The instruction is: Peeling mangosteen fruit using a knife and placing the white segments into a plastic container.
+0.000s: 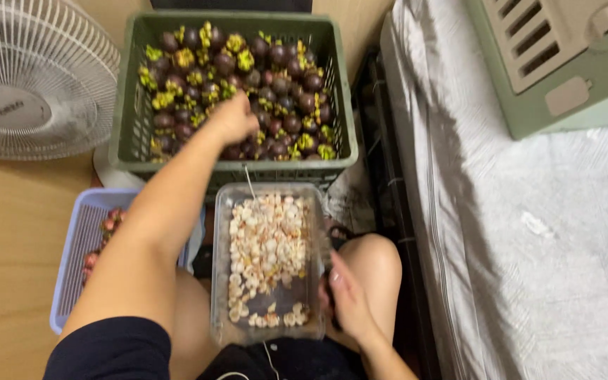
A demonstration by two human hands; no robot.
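A seated person works between a bed (529,232) and a floor fan (29,84), reaching the left hand (233,119) into a green crate (128,91) heaped with dark purple mangosteens (276,77). The fingers curl down among the fruit at the crate's near side; whether they have closed on one cannot be told, since the back of the hand hides them.

The right hand (343,292) grips the right edge of a clear tub (223,281) balanced on the lap, fingers wrapped over its rim. The tub holds white peeled segments (269,246), spread thinly toward the near end. A thin metal pick (249,181) (or perhaps a skewer) leans at its far rim.

A lilac basket (72,239) with reddish rinds (110,222) sits on the floor under the outstretched forearm.

The likely risk is the tub: held by one side only and resting on bare knees, it could tip as the body leans forward, spilling the segments. The forearm could also catch the basket's edge on its return, and the pick may slide off.
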